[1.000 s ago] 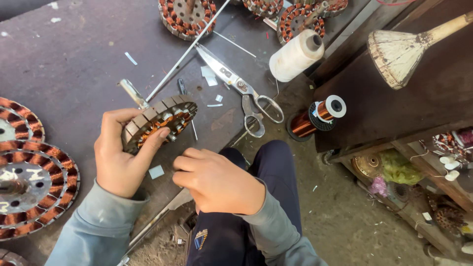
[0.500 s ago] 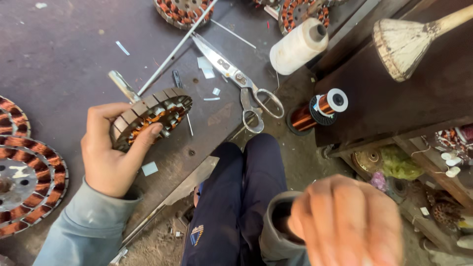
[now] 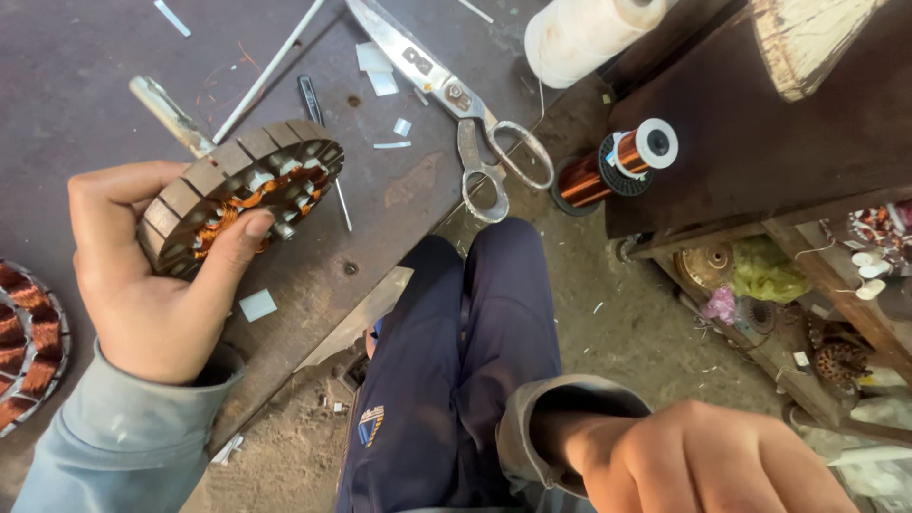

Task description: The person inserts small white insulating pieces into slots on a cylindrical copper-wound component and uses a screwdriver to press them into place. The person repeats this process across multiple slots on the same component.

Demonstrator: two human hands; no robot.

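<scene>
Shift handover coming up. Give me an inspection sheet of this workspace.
Surface: dark worn metal worktop, scratched, paper scraps on it.
Job's things: round wound stator, copper coils showing, held tilted above the worktop.
Clutter: large scissors, white thread spool, copper wire spool, thin white rod, another wound stator at the left edge.
Grippers: left hand grips the stator; right hand is a closed fist low in view, away from the worktop.
Cables: nothing seen.
Surroundings: dusty floor, cluttered shelf, broom.
</scene>
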